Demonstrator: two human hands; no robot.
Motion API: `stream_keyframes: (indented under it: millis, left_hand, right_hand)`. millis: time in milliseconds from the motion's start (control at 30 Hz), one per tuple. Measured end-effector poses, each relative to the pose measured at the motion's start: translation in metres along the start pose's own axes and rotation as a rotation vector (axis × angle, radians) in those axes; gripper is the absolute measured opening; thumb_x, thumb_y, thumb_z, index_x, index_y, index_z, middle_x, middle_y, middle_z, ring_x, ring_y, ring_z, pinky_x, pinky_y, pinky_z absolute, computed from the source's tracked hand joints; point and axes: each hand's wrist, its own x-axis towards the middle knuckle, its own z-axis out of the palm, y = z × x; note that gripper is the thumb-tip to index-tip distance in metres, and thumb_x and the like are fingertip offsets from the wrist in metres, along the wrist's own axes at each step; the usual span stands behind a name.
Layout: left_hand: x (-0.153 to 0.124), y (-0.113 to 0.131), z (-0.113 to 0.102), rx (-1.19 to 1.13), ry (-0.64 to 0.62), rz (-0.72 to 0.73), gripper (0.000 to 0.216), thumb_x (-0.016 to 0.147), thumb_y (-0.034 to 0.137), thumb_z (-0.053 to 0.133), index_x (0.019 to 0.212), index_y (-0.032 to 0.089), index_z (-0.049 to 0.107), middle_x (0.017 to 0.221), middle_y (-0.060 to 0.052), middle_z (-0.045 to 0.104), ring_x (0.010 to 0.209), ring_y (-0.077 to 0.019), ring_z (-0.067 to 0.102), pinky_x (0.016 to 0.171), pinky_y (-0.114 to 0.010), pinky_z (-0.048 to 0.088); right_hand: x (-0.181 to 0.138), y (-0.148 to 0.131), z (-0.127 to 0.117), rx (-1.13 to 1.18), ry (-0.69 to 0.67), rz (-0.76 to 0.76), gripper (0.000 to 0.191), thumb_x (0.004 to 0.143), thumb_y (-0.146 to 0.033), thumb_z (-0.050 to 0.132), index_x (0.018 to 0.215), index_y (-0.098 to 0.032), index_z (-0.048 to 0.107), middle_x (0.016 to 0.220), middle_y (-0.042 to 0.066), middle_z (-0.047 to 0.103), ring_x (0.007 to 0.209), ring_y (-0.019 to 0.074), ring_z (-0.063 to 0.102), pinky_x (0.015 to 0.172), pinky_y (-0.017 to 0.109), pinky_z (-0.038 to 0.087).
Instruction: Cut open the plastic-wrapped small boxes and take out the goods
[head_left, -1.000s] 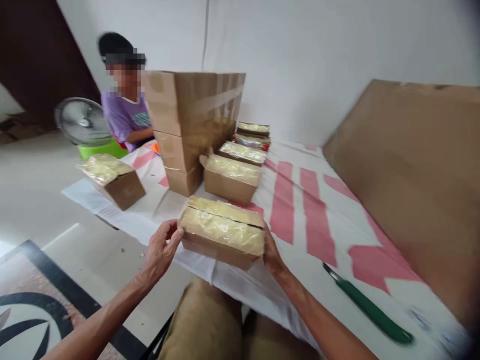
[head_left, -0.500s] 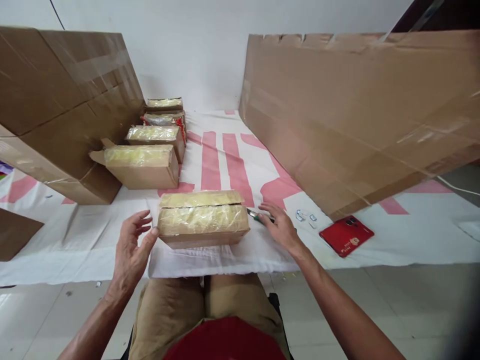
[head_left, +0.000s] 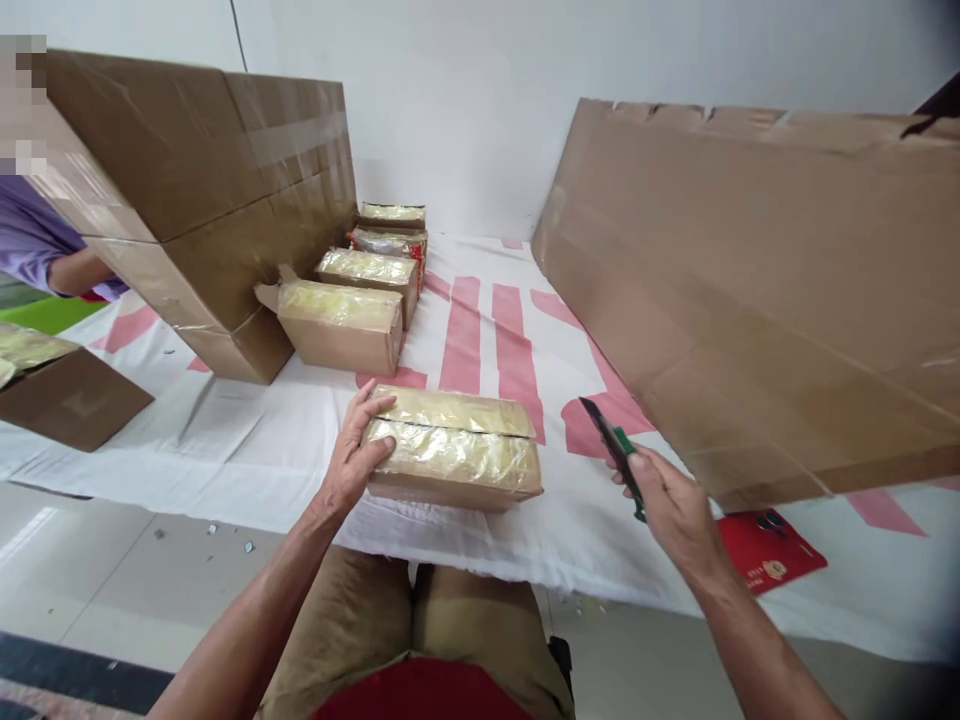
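In front of me on the table lies a small cardboard box (head_left: 454, 455), its top covered with shiny yellowish tape and a dark slit running lengthwise. My left hand (head_left: 356, 455) grips its left end, thumb and fingertips pressed on the taped top. My right hand (head_left: 671, 505) is closed around a utility knife (head_left: 621, 455) with a green and black handle. The knife's blade points up and left, apart from the box. Partly behind my right wrist lies a red phone (head_left: 776, 550).
Several small taped boxes (head_left: 341, 325) stand in a row beside a large carton stack (head_left: 217, 190) at left. A big cardboard sheet (head_left: 765, 290) rises at right. Another box (head_left: 75, 400) sits far left, near a person's purple sleeve (head_left: 34, 240). A white and pink cloth (head_left: 262, 440) covers the table.
My left hand has moved from beside the box onto its left end. My right hand has picked the knife up from the table. The view has turned left.
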Motion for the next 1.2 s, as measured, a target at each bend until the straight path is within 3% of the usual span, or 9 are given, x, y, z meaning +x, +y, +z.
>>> stream_keyframes:
  millis: [100,167,233,300,400,567,800,1000,1200]
  left_hand:
    - [-0.001,-0.004,0.002,-0.056,-0.001,-0.053,0.060,0.076,0.035,0.061,0.134,0.021,0.066,0.168,-0.011,0.041,0.161,-0.0387,0.028,0.131,-0.058,0.023]
    - [-0.001,-0.004,0.004,-0.097,0.008,-0.090,0.063,0.073,0.032,0.060,0.136,0.021,0.065,0.168,-0.010,0.042,0.161,-0.0378,0.027,0.131,-0.057,0.023]
    - [-0.001,-0.003,0.006,-0.122,0.023,-0.107,0.064,0.072,0.030,0.059,0.135,0.021,0.065,0.168,-0.010,0.043,0.162,-0.0368,0.028,0.132,-0.056,0.023]
    - [-0.001,-0.003,0.008,-0.134,0.034,-0.107,0.064,0.072,0.029,0.058,0.135,0.021,0.065,0.167,-0.009,0.045,0.162,-0.0358,0.028,0.132,-0.055,0.024]
    - [-0.002,-0.003,0.010,-0.156,0.037,-0.112,0.065,0.071,0.027,0.057,0.136,0.021,0.064,0.167,-0.008,0.045,0.161,-0.0351,0.030,0.132,-0.054,0.025]
    - [-0.002,-0.003,0.010,-0.194,0.039,-0.122,0.067,0.069,0.027,0.058,0.135,0.020,0.065,0.168,-0.008,0.045,0.161,-0.0358,0.030,0.133,-0.054,0.024]
    - [-0.004,0.001,0.010,-0.162,0.078,-0.164,0.065,0.068,0.028,0.059,0.132,0.022,0.069,0.163,-0.006,0.051,0.158,-0.0378,0.036,0.132,-0.055,0.027]
    - [-0.003,0.006,0.008,-0.137,0.110,-0.201,0.065,0.064,0.032,0.062,0.127,0.022,0.072,0.156,-0.007,0.058,0.153,-0.0393,0.042,0.130,-0.055,0.030]
    - [-0.002,0.008,0.008,-0.098,0.112,-0.202,0.066,0.062,0.033,0.060,0.125,0.020,0.072,0.143,-0.008,0.065,0.144,-0.0396,0.050,0.127,-0.053,0.034]
  right_hand:
    - [0.015,-0.074,-0.008,-0.015,-0.173,-0.193,0.041,0.101,-0.059,0.053,0.107,-0.026,0.076,0.079,0.004,0.076,0.066,0.0218,0.068,0.058,0.032,0.052]
    - [0.024,-0.124,0.005,-0.084,-0.342,-0.391,0.037,0.105,-0.049,0.051,0.117,-0.026,0.076,0.099,0.006,0.081,0.080,0.0227,0.073,0.068,0.033,0.055]
    - [0.032,-0.165,0.028,-0.221,-0.438,-0.573,0.035,0.108,-0.040,0.046,0.114,-0.024,0.076,0.102,0.007,0.081,0.085,0.0225,0.073,0.072,0.034,0.054]
    - [0.038,-0.193,0.052,-0.402,-0.490,-0.674,0.032,0.109,-0.035,0.046,0.108,-0.021,0.076,0.097,0.008,0.080,0.085,0.0226,0.073,0.071,0.032,0.052]
    - [0.043,-0.216,0.076,-0.649,-0.531,-0.705,0.028,0.108,-0.034,0.052,0.103,-0.018,0.074,0.090,0.010,0.079,0.080,0.0235,0.073,0.064,0.030,0.048]
    - [0.043,-0.231,0.080,-0.882,-0.585,-0.707,0.023,0.105,-0.030,0.058,0.097,-0.017,0.075,0.087,0.013,0.079,0.073,0.0250,0.073,0.058,0.032,0.044]
    - [0.052,-0.239,0.049,-0.914,-0.722,-0.639,0.022,0.094,-0.013,0.061,0.077,-0.019,0.074,0.066,0.007,0.072,0.062,0.0215,0.066,0.060,0.033,0.041]
    - [0.060,-0.206,0.017,-0.781,-0.704,-0.659,0.027,0.098,-0.022,0.060,0.074,-0.022,0.071,0.059,0.003,0.064,0.058,0.0175,0.058,0.060,0.033,0.038]
    - [0.053,-0.175,0.003,-0.783,-0.646,-0.617,0.027,0.098,-0.023,0.062,0.072,-0.022,0.069,0.058,0.002,0.061,0.056,0.0162,0.054,0.059,0.033,0.035]
